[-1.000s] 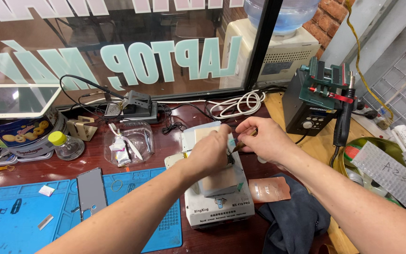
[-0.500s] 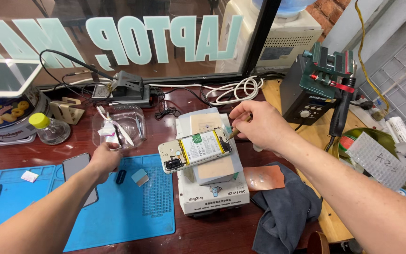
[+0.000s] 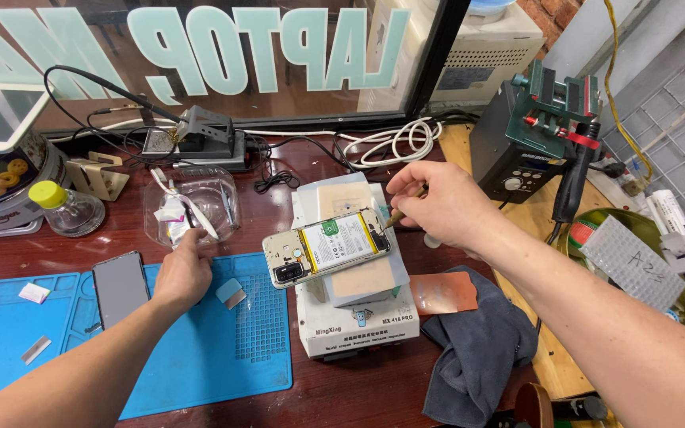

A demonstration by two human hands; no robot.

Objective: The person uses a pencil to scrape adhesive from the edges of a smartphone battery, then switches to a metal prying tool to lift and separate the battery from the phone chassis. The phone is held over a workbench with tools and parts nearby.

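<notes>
Two hands work: the right hand (image 3: 441, 208) pinches a thin brown-handled tool (image 3: 403, 209) at the opened phone with exposed battery (image 3: 328, 247) on the white heating block (image 3: 358, 321); the left hand (image 3: 184, 269), loosely curled, reaches into the clear plastic tray (image 3: 192, 208). Keep the tip shallow near the battery.

Bench crowded, open lane over the mat.
Flat blue silicone mat (image 3: 200, 349) free between left hand (image 3: 184, 273) and white heating box (image 3: 358, 325); clear plastic tub (image 3: 192, 208) blocks behind, grey cloth (image 3: 477, 349) right.
</notes>
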